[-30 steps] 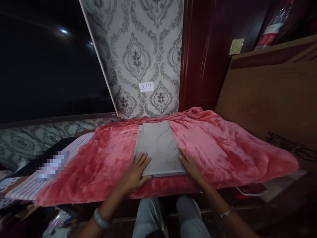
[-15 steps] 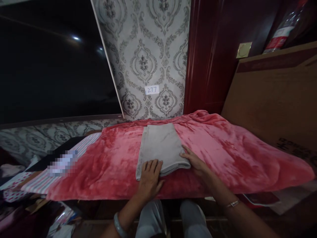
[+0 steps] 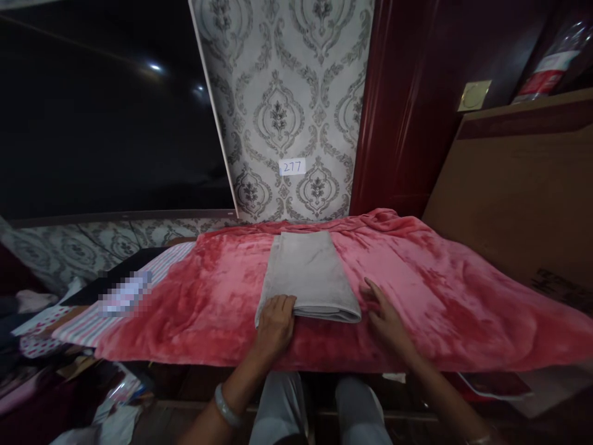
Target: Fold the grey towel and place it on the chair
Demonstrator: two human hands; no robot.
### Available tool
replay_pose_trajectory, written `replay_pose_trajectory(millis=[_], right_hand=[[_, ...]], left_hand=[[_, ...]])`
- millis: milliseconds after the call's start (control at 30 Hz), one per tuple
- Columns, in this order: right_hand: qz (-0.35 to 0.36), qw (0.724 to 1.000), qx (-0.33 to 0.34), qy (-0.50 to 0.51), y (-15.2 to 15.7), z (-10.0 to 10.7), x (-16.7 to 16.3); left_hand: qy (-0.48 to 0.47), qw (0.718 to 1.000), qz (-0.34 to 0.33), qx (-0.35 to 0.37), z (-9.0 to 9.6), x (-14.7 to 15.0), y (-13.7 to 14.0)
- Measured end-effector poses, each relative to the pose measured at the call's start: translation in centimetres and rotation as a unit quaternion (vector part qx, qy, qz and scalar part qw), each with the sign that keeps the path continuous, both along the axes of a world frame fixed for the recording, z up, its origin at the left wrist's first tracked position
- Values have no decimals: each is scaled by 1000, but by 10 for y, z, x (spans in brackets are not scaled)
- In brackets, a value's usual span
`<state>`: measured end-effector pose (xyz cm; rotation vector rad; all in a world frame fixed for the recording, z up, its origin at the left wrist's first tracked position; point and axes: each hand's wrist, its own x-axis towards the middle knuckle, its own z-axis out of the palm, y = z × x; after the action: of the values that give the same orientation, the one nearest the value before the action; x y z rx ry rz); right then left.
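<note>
A folded light-grey cloth lies flat on a pink-red plush blanket, its layered fold facing me. I cannot tell whether it is a garment. My left hand is closed over the cloth's near left corner, fingers bent on top and the thumb hidden. Just off the near right corner, my right hand hovers over the blanket with its fingers apart, holding nothing.
At the left, a striped cloth sticks out from under the blanket. A large dark screen stands behind. On the right leans a big cardboard box, with a plastic bottle above it.
My right hand has come off the cloth's right edge and moved slightly right. The left hand's fingers have drawn back and curled at the near left corner.
</note>
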<state>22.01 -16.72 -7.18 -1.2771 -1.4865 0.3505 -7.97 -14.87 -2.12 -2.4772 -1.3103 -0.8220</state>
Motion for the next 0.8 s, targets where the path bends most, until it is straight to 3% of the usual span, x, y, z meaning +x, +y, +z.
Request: replay_pose_trajectory(millis=[67, 167, 400, 567, 633, 733, 800], right_hand=[[-45, 990, 74, -109, -2, -8, 7], [-19, 977, 113, -180, -1, -10, 6], [120, 979, 39, -160, 1, -10, -8], [145, 981, 25, -123, -11, -14, -8], [152, 981, 22, -117, -11, -15, -7], [157, 981, 18, -114, -8, -18, -6], [158, 980, 21, -115, -6, -21, -5]], left_hand=[[3, 1000, -5, -1, 10, 1, -3], [16, 1000, -25, 7, 21, 4, -15], [48, 997, -65, -7, 11, -2, -53], [-29, 981, -142, -128, 27, -19, -43], [-76, 979, -112, -154, 37, -22, -23], [-101, 979, 19, -174, 46, -21, 14], [-92, 965, 88, -229, 48, -18, 35]])
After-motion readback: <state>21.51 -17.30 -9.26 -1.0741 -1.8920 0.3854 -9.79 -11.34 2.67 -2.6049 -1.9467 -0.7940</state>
